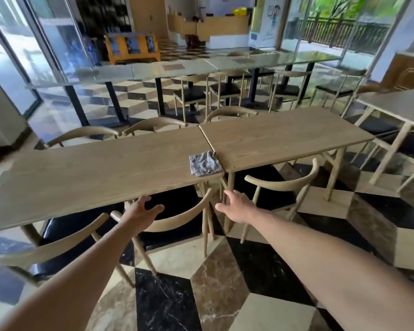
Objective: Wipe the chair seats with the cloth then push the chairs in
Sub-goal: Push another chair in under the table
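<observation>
Plainly both the left hand (145,209) and right hand (234,206) hang spread, holding nothing, over the middle chair (177,217); the cloth (204,163) lies on the table (93,170). Pushing now risks leaving seats unwiped; the chair's curved back may strike the table edge.

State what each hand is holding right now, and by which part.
Nothing is held. The left hand and right hand are open, reaching toward the chair backrest. The grey cloth lies on the table.

— Where's the cloth (204,163)?
— On the left table (93,170), at its near right corner, beside the right table (280,137).
— And the chairs?
— Middle chair (177,220) tucked under before me, my hands (141,211) perhaps just above its backrest; another chair (285,185) to its right.
</observation>
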Motion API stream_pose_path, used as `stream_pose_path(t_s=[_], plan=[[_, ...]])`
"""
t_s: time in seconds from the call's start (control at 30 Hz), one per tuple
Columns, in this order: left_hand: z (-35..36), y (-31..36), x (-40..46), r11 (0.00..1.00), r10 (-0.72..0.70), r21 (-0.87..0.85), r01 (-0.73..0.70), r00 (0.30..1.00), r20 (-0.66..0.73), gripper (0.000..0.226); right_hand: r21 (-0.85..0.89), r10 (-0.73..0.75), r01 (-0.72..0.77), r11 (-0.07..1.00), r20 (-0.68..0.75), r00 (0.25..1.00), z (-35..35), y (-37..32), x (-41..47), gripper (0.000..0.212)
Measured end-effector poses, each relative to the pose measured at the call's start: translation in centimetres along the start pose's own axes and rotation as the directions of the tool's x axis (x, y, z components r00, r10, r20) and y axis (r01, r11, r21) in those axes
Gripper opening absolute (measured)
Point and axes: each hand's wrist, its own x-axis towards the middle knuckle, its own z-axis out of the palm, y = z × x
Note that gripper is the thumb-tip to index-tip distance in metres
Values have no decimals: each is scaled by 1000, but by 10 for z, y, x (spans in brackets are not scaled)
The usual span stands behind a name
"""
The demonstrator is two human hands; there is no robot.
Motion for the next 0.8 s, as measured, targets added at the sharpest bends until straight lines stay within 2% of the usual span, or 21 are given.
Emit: stream_pose_path(t_s=[0.13,0.3,0.43,0.53,0.6,0.63,0.7,0.77,0.8], plan=[[23,-2,-11,997,-47,-61,53,994,95,73,-2,82,-82,997,55,995,10,21,-5,86],[40,-40,-12,979,-169,-88,186,970,172,72,49,134,-139,989,88,987,29,34,8,76],[58,-70,10,972,-231,-5,237,951,204,50,106,195,-213,971,157,968,60,41,44,75],[89,-87,55,952,-305,42,303,929,212,37,177,210,-254,951,232,950,91,41,103,79],[104,-93,89,927,-369,-5,376,912,177,39,267,235,-298,916,246,941,108,33,145,79],[115,-99,109,900,-424,-41,434,894,148,44,335,258,-337,880,258,931,122,31,171,79],[123,-107,132,817,-539,-194,543,839,76,54,528,320,-432,731,294,901,138,22,206,83],[139,-124,165,663,-678,-370,650,731,70,58,672,370,-511,536,357,858,161,18,254,86],[145,-131,178,568,-728,-452,688,676,113,57,736,371,-534,417,399,839,168,15,274,86]])
